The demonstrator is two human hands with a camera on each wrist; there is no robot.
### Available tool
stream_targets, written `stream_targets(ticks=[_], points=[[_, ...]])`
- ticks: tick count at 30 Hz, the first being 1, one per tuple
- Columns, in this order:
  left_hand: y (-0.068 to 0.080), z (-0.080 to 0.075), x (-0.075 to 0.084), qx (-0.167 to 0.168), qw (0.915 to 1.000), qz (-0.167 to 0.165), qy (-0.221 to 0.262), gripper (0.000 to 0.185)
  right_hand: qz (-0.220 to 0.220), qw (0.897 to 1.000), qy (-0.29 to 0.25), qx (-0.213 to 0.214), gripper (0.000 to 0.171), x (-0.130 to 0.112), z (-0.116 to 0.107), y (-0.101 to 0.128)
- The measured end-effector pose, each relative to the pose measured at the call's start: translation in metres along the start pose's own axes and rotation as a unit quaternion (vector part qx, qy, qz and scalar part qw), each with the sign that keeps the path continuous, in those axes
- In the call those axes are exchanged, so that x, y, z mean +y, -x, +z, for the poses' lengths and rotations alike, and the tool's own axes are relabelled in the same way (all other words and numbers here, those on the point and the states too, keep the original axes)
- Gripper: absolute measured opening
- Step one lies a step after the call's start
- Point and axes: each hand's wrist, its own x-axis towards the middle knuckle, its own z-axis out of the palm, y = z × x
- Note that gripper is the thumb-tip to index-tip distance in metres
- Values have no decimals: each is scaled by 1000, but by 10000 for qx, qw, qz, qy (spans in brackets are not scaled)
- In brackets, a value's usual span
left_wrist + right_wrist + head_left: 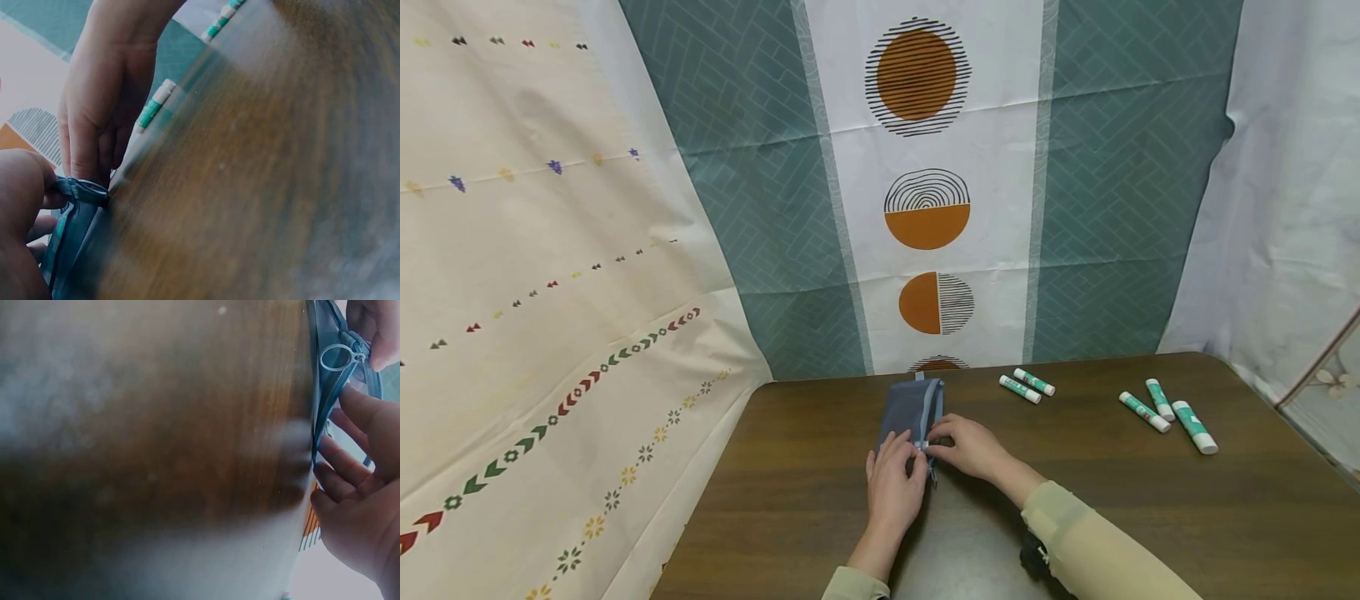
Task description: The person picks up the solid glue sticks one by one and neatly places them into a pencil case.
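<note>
A dark blue-grey zippered pouch (904, 410) lies on the table, its zipper side facing right. My left hand (897, 487) grips the pouch's near end, with the thumb close to the zipper slider. From the right, my right hand (972, 447) pinches the zipper edge. The right wrist view shows the zipper parted and a ring-shaped pull (337, 357) hanging from the slider. A small green patch (60, 226) shows along the pouch's opening in the left wrist view; what it belongs to is unclear. Fingers hide part of the near end.
Two white-and-green glue sticks (1020, 389) lie behind and right of the pouch. Three more glue sticks (1194, 427) lie farther right on the brown wooden table (790, 492). Patterned cloth (782, 208) hangs behind the table's back edge.
</note>
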Motion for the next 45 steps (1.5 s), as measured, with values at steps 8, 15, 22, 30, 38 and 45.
stream_targets(ticks=[8, 15, 22, 30, 38, 45], points=[[0, 0, 0, 50, 9999, 37, 106, 19, -16, 10000, 21, -60, 18, -1, -1, -1], [1, 1, -1, -25, 9999, -103, 107, 19, -13, 9998, 84, -168, 18, 1, 0, -1], [1, 1, -1, -18, 9998, -134, 152, 18, -180, 9997, 106, -130, 22, 5, -2, 0], [0, 1, 0, 14, 9998, -118, 146, 19, 82, 10000, -4, -49, 36, 15, -9, 4], [0, 0, 1, 86, 9998, -103, 121, 20, 376, 9990, 259, 34, 51, 11, -27, 14], [1, 0, 1, 92, 9999, -97, 52, 21, 296, 9973, 597, 314, 56, 21, -40, 24]])
